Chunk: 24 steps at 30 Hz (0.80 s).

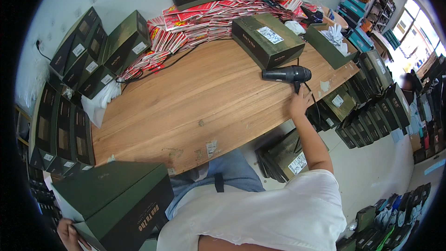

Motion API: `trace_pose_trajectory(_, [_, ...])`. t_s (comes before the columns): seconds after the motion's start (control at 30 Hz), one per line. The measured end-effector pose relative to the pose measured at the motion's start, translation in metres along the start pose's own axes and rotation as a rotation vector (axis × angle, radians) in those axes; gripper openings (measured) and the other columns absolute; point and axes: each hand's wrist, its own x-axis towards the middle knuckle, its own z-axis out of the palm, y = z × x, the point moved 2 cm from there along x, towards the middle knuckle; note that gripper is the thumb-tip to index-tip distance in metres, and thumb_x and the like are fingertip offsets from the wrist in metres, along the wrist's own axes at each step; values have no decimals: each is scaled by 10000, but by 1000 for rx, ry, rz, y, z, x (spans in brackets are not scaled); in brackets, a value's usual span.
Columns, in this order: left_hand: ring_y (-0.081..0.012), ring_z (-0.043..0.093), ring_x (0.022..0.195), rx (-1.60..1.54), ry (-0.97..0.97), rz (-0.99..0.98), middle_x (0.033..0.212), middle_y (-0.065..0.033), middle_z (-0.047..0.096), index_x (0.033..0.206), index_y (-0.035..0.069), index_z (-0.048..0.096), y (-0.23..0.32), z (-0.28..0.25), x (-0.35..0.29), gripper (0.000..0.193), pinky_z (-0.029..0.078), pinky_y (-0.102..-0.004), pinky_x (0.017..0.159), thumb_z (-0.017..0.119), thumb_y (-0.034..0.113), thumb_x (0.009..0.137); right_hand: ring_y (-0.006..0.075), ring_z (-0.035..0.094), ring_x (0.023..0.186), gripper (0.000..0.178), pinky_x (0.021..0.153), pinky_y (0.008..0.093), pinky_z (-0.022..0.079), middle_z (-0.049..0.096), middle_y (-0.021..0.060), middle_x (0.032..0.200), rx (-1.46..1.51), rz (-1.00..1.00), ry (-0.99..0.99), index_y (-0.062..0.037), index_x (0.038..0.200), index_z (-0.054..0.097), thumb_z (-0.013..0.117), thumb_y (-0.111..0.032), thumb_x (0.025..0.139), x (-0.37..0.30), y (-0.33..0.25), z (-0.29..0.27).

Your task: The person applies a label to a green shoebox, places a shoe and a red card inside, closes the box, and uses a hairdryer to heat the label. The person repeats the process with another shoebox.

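At the lower left, my left hand [69,235] is closed on the edge of a large dark green shoe box [118,200], which is tilted beside my body. Part of that hand is hidden by the box and the picture's rim. My right arm stretches out to the table's right side, where my right hand [298,103] has its fingers round the lower end of a hair dryer's handle. The black hair dryer [281,74] lies on the wooden table [200,97] with its barrel pointing left. Just behind it sits a closed green shoe box [267,39] with a white label.
Red-and-white printed packets [204,23] are heaped along the wall, with a black cord before them. More shoe boxes [125,42] stand stacked at left. An open box [327,49] with white paper sits at the right corner. Boxes [283,155] also lie below the table edge.
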Motion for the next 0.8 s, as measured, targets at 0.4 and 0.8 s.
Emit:
trace_pose_trajectory(0.4, [-111,542,434,-77,-183,293,708,-23,508,951,-18,544,35,184,73,350,428,-222,393,651,316,942,443,382,1345,1039,1101,497,345,322,303,1492,1354,923,-293,-20,1535,147,676,-549,813,186,-101,53])
trace_pose_trajectory(0.8, [-134,592,476,-58,-86,294,589,-33,553,892,17,537,-58,228,32,380,440,-224,521,586,384,975,511,75,1439,1325,1149,618,114,72,376,1528,955,144,213,6,1531,-2,838,-523,653,75,-178,-40])
